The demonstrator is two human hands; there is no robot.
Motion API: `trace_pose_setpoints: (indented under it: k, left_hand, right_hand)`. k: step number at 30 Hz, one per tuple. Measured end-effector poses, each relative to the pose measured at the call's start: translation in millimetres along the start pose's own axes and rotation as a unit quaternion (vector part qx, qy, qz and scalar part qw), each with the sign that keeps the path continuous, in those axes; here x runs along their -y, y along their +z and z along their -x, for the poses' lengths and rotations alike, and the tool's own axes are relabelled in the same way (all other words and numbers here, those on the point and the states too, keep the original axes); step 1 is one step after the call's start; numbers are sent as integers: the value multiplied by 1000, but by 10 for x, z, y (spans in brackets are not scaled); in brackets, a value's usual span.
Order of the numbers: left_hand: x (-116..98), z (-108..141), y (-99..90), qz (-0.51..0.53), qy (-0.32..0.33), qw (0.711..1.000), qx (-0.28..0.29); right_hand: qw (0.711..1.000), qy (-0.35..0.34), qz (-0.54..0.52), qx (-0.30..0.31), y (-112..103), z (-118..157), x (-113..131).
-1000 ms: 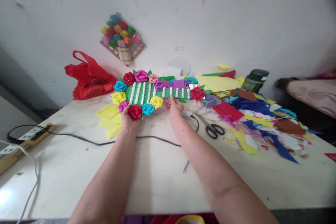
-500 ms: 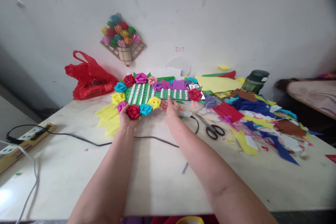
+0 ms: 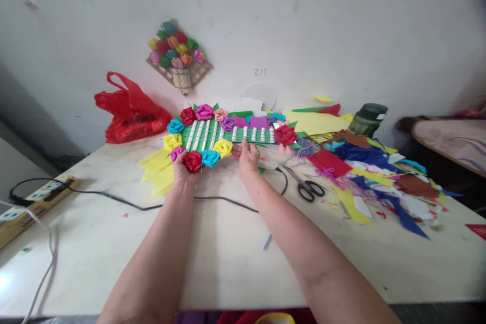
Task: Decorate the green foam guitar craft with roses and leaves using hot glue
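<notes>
Held up above the table is a guitar-shaped paper craft [image 3: 207, 134], green with white rolled strips and strings across it. Paper roses in red, yellow, blue, pink and purple line its round body, and a red rose [image 3: 285, 135] sits at the right end of its neck. My left hand [image 3: 184, 169] grips the lower left edge, beside a red rose [image 3: 192, 161]. Around the neck's lower edge my right hand [image 3: 247, 154] is closed, its thumb on the front. The fingers behind the craft are partly hidden.
Scissors [image 3: 309, 190] and a glue gun [image 3: 269, 164] with a black cord lie right of centre. Paper scraps [image 3: 379, 162] cover the right side, near a dark green bottle [image 3: 368, 119]. A red plastic bag [image 3: 131, 111] and a power strip [image 3: 40, 197] are at left.
The craft's neck end has shifted slightly to the right, and its tilt has changed a little. Both hands keep their hold on it.
</notes>
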State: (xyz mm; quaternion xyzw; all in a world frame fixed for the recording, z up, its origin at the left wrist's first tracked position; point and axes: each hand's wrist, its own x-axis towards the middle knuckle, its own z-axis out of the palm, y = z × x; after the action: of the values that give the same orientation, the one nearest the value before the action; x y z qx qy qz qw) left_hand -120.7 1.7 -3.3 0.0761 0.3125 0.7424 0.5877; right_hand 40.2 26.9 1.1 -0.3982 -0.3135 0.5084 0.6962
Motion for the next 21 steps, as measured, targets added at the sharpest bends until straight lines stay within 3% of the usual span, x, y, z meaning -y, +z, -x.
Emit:
trace_pose_setpoints:
  k: [5,12,21]
  left_hand:
    - [1,25,34,21,8,1000,-16]
    - [-6,42,51,40,21,998,-38]
    - [-33,20,73,15,37,997,-61]
  right_hand:
    - [1000,1,-7,7,-11,8,5]
    - [998,-14,-33,-50,-70,-41,-10]
    - [998,-26,1,-51,-137,-76,23]
